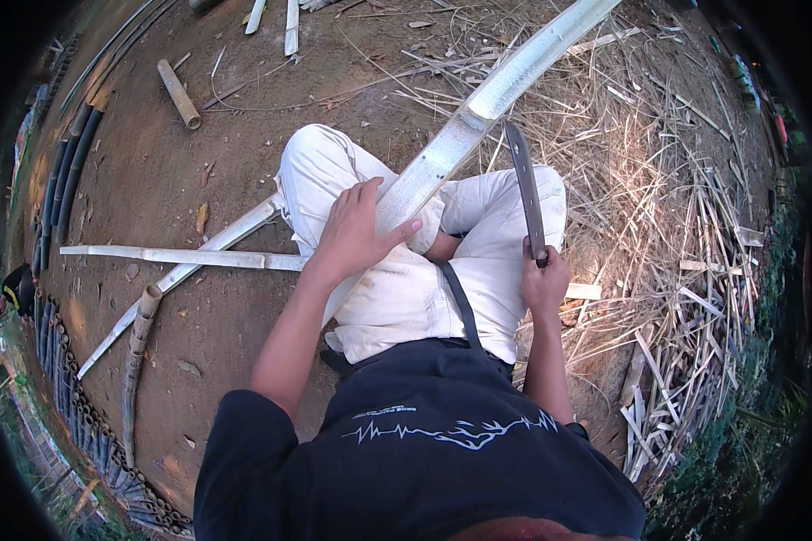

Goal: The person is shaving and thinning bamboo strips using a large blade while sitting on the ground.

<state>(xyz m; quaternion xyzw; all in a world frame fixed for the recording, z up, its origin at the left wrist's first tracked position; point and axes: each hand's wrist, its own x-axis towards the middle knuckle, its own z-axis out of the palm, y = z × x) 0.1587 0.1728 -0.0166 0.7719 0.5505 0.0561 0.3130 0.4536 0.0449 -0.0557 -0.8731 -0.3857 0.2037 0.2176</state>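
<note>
A long split bamboo piece (431, 169) slants across my lap, its pale hollow inner face up, one node partway along, and its far end runs out at the top edge. My left hand (359, 227) grips it near my left thigh, fingers over one edge and thumb over the other. In my right hand (546, 278) is the handle of a machete (525, 180). Its dark blade, dotted with small holes, points away from me over my right knee. The blade tip is close to the bamboo's right edge; whether they touch I cannot tell.
Two split bamboo strips (167, 255) cross on the dirt at my left, near a round bamboo pole (140, 361). A short bamboo piece (179, 95) lies farther off. Shavings (632, 198) and scraps cover the ground at right. Stacked bamboo poles (72, 397) line the left side.
</note>
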